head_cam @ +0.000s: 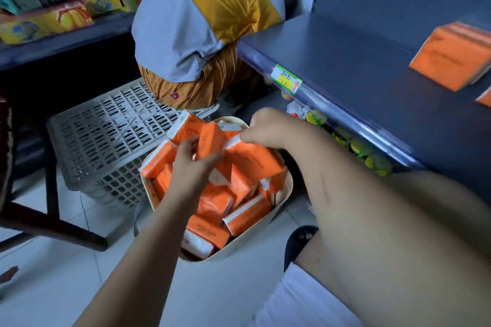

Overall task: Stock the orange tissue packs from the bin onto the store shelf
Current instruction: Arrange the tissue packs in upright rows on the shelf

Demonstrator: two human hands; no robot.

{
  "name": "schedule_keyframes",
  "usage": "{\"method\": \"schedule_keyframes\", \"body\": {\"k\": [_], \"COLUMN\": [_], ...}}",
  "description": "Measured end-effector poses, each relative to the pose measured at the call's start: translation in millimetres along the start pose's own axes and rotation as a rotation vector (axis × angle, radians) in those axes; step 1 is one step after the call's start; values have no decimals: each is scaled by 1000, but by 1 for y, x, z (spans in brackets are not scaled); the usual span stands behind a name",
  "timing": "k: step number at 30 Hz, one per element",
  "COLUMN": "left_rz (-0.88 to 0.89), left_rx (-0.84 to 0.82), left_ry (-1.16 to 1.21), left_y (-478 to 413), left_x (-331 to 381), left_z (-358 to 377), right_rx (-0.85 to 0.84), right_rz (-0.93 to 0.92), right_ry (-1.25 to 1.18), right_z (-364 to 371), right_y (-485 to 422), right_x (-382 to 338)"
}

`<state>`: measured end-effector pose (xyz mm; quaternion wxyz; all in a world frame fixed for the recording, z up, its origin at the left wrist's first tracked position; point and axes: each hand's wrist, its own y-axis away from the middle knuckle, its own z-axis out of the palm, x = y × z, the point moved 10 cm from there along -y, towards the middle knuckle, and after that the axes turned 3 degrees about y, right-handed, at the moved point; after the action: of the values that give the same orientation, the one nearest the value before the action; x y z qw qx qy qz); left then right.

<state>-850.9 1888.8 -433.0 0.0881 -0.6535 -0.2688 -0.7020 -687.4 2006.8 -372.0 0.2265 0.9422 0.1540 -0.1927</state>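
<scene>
Both hands are reaching into the bin [288,188], a cream, round-cornered plastic tub sitting on the pale tiled floor [66,287] and heaped with orange packs [247,214], soft rectangular bricks in glossy film with white ends. The left hand [191,164] is curling its fingers [210,158] round one upright pack [210,141] at the top of the heap. The right hand [268,127] is pinching the white end of a neighbouring pack [255,158], thumb and fingers together on it. To the right, the dark blue metal shelf [358,61] is carrying a stacked pack [451,58] well back from its rounded edge, where a green price tag [286,79] is sticking. Beside the bin a grey lattice crate [111,135] is lying upturned. Beyond it another person [202,16], in a grey and yellow shirt, is bending toward the shelving.
</scene>
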Motion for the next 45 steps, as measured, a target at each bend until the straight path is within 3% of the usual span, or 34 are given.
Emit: {"method": "schedule_keyframes", "body": {"k": [9,14,20,25,28,31,37,45], "left_rz": [139,-31,-262,-490,-463,-398,-435,-396], "left_rx": [-374,-611,-634,-811,-786,-740,-726,-787], "left_ry": [348,465,309,173,124,58,139,138], "left_y": [60,109,152,168,158,150,151,145], "left_x": [127,160,123,77,79,76,78,84], "left_z": [116,231,348,385,389,396,414,431], "right_rx": [451,656,691,566,543,634,776,882], "right_rz": [-111,-17,226,360,341,316,310,230], "right_ry": [-393,-738,-1063,-1245,-1363,-1463,-1558,-1474], "right_z": [-160,-205,-170,-144,-152,-157,-166,-173], "right_y": [143,247,306,309,314,318,321,316], "right_x": [60,160,257,303,312,327,351,358]}}
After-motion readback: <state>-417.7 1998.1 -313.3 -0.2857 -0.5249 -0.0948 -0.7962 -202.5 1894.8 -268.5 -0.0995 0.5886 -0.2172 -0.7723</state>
